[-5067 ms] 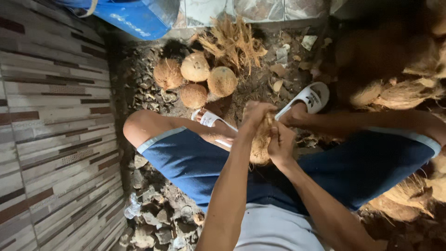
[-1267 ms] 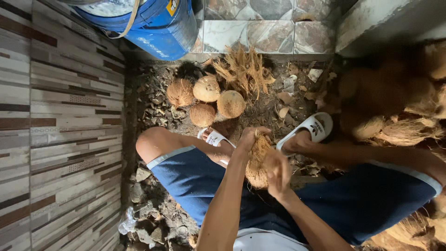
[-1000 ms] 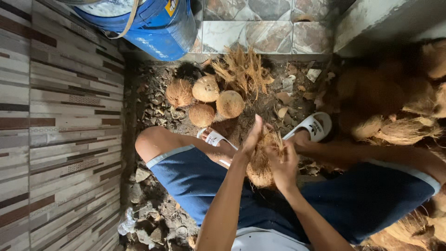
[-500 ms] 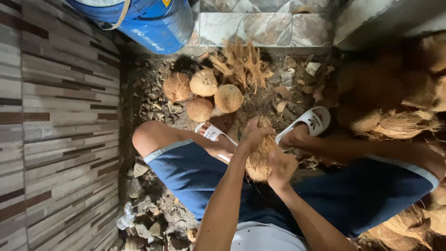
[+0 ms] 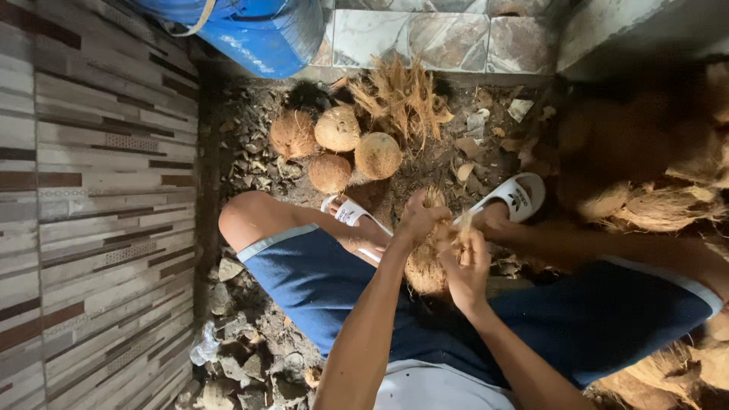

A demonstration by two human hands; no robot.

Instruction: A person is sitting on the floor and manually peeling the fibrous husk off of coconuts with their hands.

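- Your coconut (image 5: 425, 262) sits between your knees, just above the blue shorts (image 5: 319, 281), held up off the ground with both hands on it.
- Your left hand (image 5: 421, 220) is curled over the top of the nut, gripping the husk near its upper end.
- Your right hand (image 5: 465, 262) is closed on a strip of fibre (image 5: 462, 228) at the nut's right side, fingers pinched around the loose strands.
- Expect the nut to feel fairly heavy and hard at the core, with a rough, springy, fibrous coat; it is not slippery and should not break easily in the hand.
- The husk looks stringy and tough, so the best hold is probably a full bunch of strands close to where they leave the shell, with the other hand bracing the round body.
- Four peeled nuts (image 5: 338, 129) lie grouped on the ground ahead of your sandals (image 5: 520, 199), touching one another.
- A heap of torn husk (image 5: 402, 95) lies just beside them, against the tiled wall.
- More unhusked coconuts (image 5: 645, 205) pile up at your right, partly in shadow.
- The blue barrel (image 5: 258, 30) stands at the top left; its mouth is out of view, so you cannot tell what is in it.
- Stones and rubble (image 5: 243, 357) cover the ground along the left wall.
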